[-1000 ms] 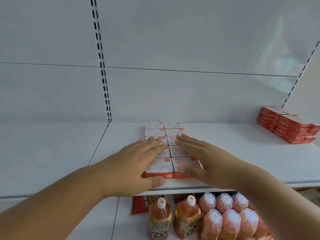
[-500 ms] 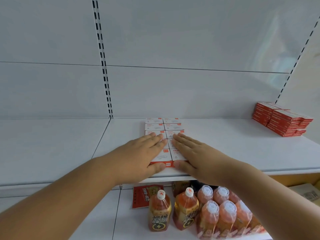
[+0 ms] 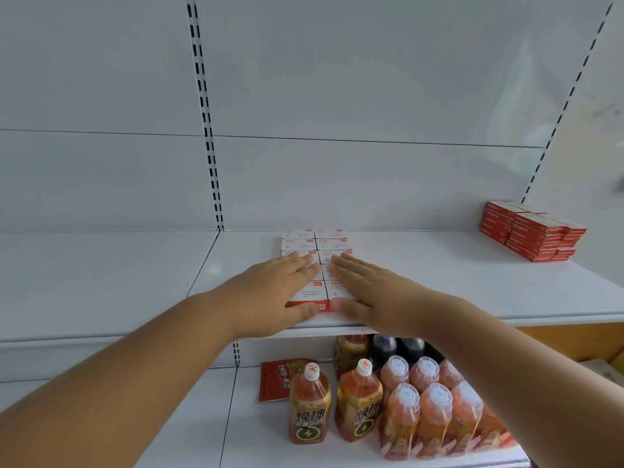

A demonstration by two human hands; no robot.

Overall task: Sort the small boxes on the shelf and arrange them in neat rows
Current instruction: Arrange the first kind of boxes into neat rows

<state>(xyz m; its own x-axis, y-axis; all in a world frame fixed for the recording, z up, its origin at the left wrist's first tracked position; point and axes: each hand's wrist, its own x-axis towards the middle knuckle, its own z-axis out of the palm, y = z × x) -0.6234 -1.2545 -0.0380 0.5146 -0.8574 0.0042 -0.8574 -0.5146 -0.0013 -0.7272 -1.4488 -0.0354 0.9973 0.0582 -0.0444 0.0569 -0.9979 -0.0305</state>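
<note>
Head view: a person's left hand (image 3: 270,292) and right hand (image 3: 368,292) lie flat, fingers (image 3: 305,265) extended and close together, gripping nothing, on two columns of small white boxes (image 3: 315,243) lined up on the white shelf (image 3: 439,285). Red boxes (image 3: 530,233) sit stacked far right. Bottled drinks (image 3: 358,403) fill the shelf below.

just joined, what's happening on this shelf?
A person is tidying small white boxes on the upper shelf. The boxes sit in two columns running front to back. Left hand and right hand lie flat, palms down, on the front boxes, thumbs at the front edge. A stack of red boxes sits apart at the far right. Bottles fill the shelf below.
</note>
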